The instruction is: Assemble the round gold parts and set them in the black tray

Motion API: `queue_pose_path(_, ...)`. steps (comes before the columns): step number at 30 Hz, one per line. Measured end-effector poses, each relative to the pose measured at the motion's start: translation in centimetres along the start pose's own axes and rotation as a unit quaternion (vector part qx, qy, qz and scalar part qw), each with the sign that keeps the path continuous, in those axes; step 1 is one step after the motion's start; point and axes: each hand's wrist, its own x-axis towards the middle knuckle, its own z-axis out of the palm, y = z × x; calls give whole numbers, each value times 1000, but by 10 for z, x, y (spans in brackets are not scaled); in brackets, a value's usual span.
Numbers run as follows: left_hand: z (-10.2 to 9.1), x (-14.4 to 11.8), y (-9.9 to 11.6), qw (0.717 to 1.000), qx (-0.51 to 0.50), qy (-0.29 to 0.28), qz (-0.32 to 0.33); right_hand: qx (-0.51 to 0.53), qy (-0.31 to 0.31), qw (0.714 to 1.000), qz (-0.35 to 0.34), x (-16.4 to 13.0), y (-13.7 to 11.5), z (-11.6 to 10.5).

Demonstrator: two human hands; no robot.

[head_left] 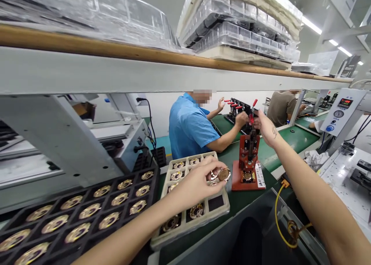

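Round gold metal disc [224, 174]: pinched in left hand [199, 180] grip, above beige compartment tray [223, 208]. Red toggle press [248, 160], at 3 o'clock of disc: handle clenched by right hand [265, 128].

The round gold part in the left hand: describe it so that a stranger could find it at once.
Start at the green conveyor belt and the red press jig standing on it. Just left of the jig's base lies a beige compartment tray; above it the left hand pinches a gold disc, the only one raised off its tray.
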Motion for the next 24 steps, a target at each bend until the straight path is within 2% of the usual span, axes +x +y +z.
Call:
queue_pose_path(2,0,-5,6,1000,-5,1,15,10,16,1000,-25,-20,-23,6)
queue_pose_path(4,1,-12,6,1000,-17,-2,9,-10,39,996,-79,-57,-33,8)
queue_pose_path(5,1,-16,5,1000,-25,-8,-1,-28,54,992,-114,-77,-33,8)
queue_pose_path(8,7,-22,5,998,-49,-25,-27,-45,41,986,-157,-124,-21,7)
queue_pose_path(11,19,-21,13,997,-53,-44,-21,-54,-8,985,-164,-145,-9,6)
queue_pose_path(13,27,-20,21,998,-38,-45,-5,-71,-20,985,-153,-155,-12,4)
queue_pose_path(15,34,-22,30,999,-13,-34,23,-87,16,988,-125,-169,-22,3)
queue_pose_path(17,40,-25,37,998,15,-25,59,-74,48,994,-67,-188,-37,2)
queue_pose_path(18,43,-26,40,996,29,-22,78,-54,39,997,-27,-198,-44,2)
queue_pose_path(20,47,-29,45,992,53,-16,112,0,-21,998,58,-215,-55,3)
queue_pose_path(22,51,-31,49,989,69,-12,133,51,-75,987,129,-226,-63,5)
queue_pose_path(24,53,-32,53,989,65,-16,131,94,-94,974,182,-231,-67,6)
